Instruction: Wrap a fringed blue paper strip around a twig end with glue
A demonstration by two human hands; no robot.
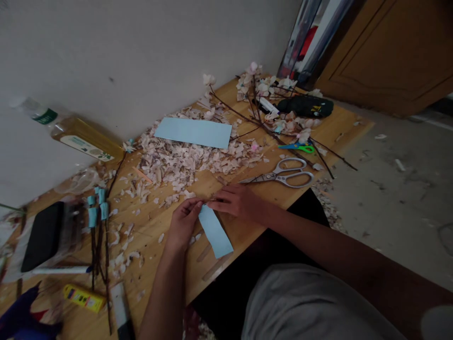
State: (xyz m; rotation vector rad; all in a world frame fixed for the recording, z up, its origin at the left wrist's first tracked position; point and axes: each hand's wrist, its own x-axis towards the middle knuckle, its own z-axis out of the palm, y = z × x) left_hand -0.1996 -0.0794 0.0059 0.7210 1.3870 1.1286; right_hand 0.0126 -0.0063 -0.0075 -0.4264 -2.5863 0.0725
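From my end I've got both hands over the wooden table (152, 257), meeting at the top end of a light-blue strip (216, 233). The left hand (184, 221) is pinching that end between thumb and finger. The right hand (240, 203) comes in from the other side with its fingers stretched toward the same end; its thumb is hidden, so I can't tell if it's really gripping or just touching. The strip slants down from the fingertips toward the table's near edge.

Just past the right hand I see metal scissors (271, 176) lying with the blades pointing left, and near them a smaller pair with green handles (306, 148). Farther back, a bigger blue sheet (194, 131) sits on a messy heap of pale flakes (170, 165). Flowering branches (260, 125) sprawl to its right, beside a dark pouch (307, 106).

Over on my left there's a bottle (83, 137) of yellowish liquid by the wall, 4 blue wraps (92, 217) on dark stems, a white pen (60, 270) and a little yellow box (84, 298).
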